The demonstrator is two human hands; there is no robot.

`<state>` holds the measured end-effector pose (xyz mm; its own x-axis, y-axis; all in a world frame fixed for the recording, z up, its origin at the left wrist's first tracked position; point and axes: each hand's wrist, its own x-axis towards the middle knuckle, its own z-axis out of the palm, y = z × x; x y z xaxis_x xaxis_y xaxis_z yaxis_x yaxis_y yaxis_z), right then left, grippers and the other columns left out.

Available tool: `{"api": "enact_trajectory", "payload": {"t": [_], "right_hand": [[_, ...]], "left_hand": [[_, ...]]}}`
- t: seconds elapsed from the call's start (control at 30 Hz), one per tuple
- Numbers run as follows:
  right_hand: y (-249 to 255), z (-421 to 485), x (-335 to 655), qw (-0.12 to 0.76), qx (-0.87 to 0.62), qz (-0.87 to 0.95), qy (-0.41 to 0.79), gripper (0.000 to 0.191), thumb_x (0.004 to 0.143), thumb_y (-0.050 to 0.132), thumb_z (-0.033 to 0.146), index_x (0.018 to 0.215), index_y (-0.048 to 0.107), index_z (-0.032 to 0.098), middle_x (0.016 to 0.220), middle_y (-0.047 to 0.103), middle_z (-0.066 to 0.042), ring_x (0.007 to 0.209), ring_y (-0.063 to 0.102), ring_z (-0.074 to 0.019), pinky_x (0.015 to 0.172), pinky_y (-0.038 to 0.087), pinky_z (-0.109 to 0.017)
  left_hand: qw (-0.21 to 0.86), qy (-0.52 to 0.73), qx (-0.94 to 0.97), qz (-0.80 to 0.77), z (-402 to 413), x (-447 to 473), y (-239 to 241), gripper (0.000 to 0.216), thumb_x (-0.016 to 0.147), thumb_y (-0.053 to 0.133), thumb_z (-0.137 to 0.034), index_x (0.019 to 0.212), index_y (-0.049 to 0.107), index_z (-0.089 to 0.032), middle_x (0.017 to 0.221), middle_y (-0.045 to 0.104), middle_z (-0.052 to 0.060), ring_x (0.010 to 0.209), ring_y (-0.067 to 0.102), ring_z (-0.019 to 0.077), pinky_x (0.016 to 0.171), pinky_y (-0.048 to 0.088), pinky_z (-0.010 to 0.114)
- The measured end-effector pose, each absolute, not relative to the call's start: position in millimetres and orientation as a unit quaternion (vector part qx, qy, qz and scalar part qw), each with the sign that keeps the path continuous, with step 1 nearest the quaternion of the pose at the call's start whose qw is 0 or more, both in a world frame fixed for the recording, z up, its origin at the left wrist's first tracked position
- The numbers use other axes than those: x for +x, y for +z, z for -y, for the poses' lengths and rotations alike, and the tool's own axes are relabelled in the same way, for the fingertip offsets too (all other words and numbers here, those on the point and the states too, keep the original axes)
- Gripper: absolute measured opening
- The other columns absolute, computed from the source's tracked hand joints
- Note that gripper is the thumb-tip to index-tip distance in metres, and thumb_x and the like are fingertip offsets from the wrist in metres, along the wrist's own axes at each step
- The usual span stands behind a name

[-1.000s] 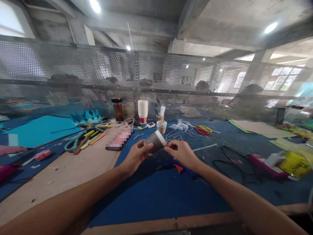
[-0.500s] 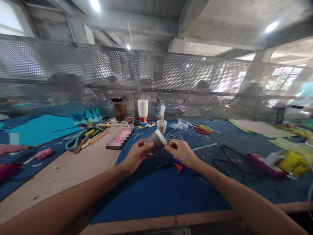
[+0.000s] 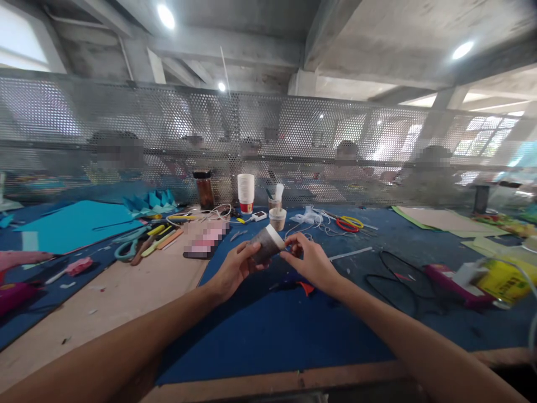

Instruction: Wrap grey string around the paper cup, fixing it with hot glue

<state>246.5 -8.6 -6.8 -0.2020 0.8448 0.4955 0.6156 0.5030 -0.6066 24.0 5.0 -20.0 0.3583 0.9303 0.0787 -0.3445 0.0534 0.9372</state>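
Observation:
My left hand (image 3: 235,267) is wrapped around a paper cup (image 3: 267,245) with a dark grey outside and a white band at its rim. The cup is tilted, its rim end facing up and to the right. Curled fingertips of my right hand (image 3: 308,257) meet the cup's edge at the rim; whether they pinch a scrap there is too small to tell. Below the hands, a dark tool with an orange part (image 3: 306,288) lies on the blue mat (image 3: 268,341). Behind the cup stands a small cup (image 3: 277,219) with a pale rim.
Stacked white paper cups (image 3: 246,193) and a brown jar (image 3: 203,190) stand at the back. To the left lie a phone (image 3: 205,239), cutting tools (image 3: 161,238) and turquoise sheets (image 3: 84,224). Scissors (image 3: 349,224), a black cable (image 3: 392,280) and a yellow package (image 3: 505,280) are on the right.
The cup has tipped slightly and shifted a little lower in my left hand. My right fingers have moved a bit up along its rim, with the index finger more raised.

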Motion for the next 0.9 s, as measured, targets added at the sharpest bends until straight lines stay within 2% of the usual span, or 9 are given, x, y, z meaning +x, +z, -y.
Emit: {"api": "enact_trajectory", "payload": {"t": [0.17,0.27,0.4,0.53,0.73,0.9], "right_hand": [[-6.8,7.3,247.0,0.419,-0.461,0.771,0.132,0.009,0.092,0.071,0.025,0.099,0.067,0.022,0.080,0.069,0.001,0.075,0.064,-0.0164,0.074,0.046,-0.028],[-5.2,8.8,246.0,0.422,-0.457,0.768,0.152,0.006,0.094,0.068,0.027,0.096,0.066,0.022,0.080,0.070,0.001,0.075,0.066,-0.0166,0.074,0.048,-0.028],[-2.8,11.6,245.0,0.417,-0.456,0.764,0.187,0.007,0.094,0.067,0.028,0.095,0.064,0.022,0.077,0.069,0.001,0.071,0.066,-0.0161,0.072,0.048,-0.028],[-0.9,12.9,243.8,0.417,-0.456,0.758,0.208,0.009,0.093,0.068,0.028,0.098,0.064,0.022,0.077,0.068,0.002,0.070,0.066,-0.0160,0.072,0.049,-0.028],[-1.6,10.1,245.6,0.409,-0.473,0.760,0.179,0.024,0.089,0.072,0.022,0.112,0.064,0.021,0.074,0.066,0.004,0.073,0.066,-0.0165,0.076,0.048,-0.029],[-3.0,5.1,251.1,0.398,-0.490,0.766,0.119,0.010,0.090,0.068,0.018,0.099,0.070,0.021,0.081,0.072,0.000,0.078,0.068,-0.0173,0.077,0.047,-0.030]], "left_hand": [[0.633,0.480,0.525,-0.307,-4.2,25.5,-22.1,0.048,0.083,0.079,-0.051,0.115,0.069,-0.016,0.115,0.073,0.012,0.101,0.071,0.0269,0.088,0.057,0.040],[0.569,0.511,0.550,-0.335,-4.8,26.7,-22.9,0.058,0.073,0.089,-0.041,0.122,0.065,-0.019,0.123,0.071,0.012,0.115,0.067,0.0306,0.093,0.055,0.042],[0.497,0.506,0.608,-0.356,-3.7,26.6,-20.7,0.077,0.069,0.091,-0.035,0.136,0.057,-0.024,0.122,0.073,0.010,0.114,0.068,0.0309,0.097,0.052,0.042],[0.459,0.515,0.627,-0.362,-4.0,25.9,-20.5,0.069,0.070,0.089,-0.036,0.132,0.062,-0.024,0.123,0.073,0.008,0.112,0.068,0.0311,0.095,0.053,0.040],[0.401,0.549,0.626,-0.383,-8.2,23.4,-26.7,0.063,0.070,0.089,-0.035,0.128,0.066,-0.024,0.130,0.069,0.010,0.116,0.066,0.0316,0.096,0.053,0.040],[0.402,0.549,0.619,-0.392,-6.4,22.5,-26.4,0.065,0.073,0.087,-0.035,0.132,0.063,-0.023,0.131,0.068,0.011,0.119,0.065,0.0323,0.098,0.052,0.041]]}}
